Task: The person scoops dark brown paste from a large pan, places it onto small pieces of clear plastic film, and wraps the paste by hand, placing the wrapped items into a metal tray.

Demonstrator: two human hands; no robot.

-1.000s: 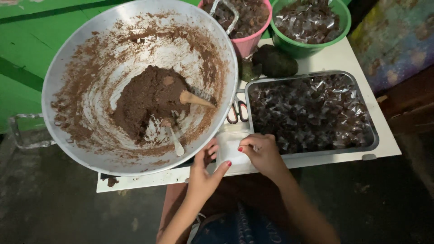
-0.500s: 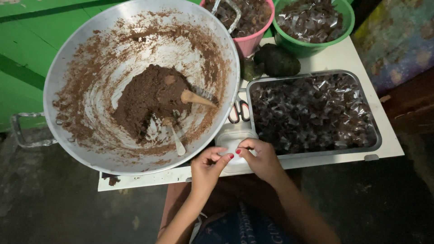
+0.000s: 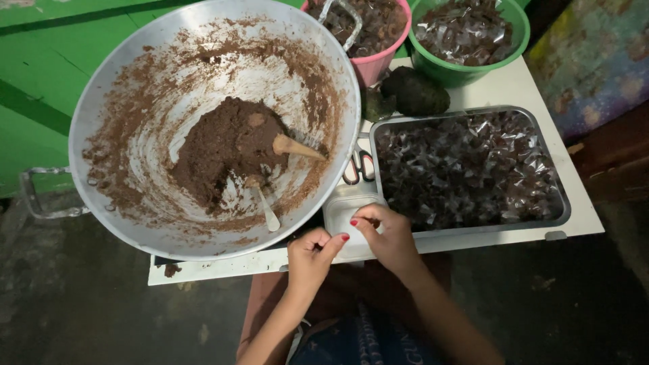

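Left hand (image 3: pixel 312 253) and right hand (image 3: pixel 385 236) together, fingertips pinched over small white container (image 3: pixel 345 209) at table edge; held item too small to tell. Large metal bowl (image 3: pixel 135 81) crowds left, wrapped-sweets tray (image 3: pixel 466 172) right.

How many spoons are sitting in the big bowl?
2. A wooden spoon lies at the right side of the brown mixture in the big bowl; a metal spoon lies just below it. More could be buried.

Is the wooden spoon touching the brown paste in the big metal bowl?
Touching. The head view shows the wooden spoon with its bowl end sunk into the mound of brown paste, no gap between them, handle lying toward the big metal bowl wall.
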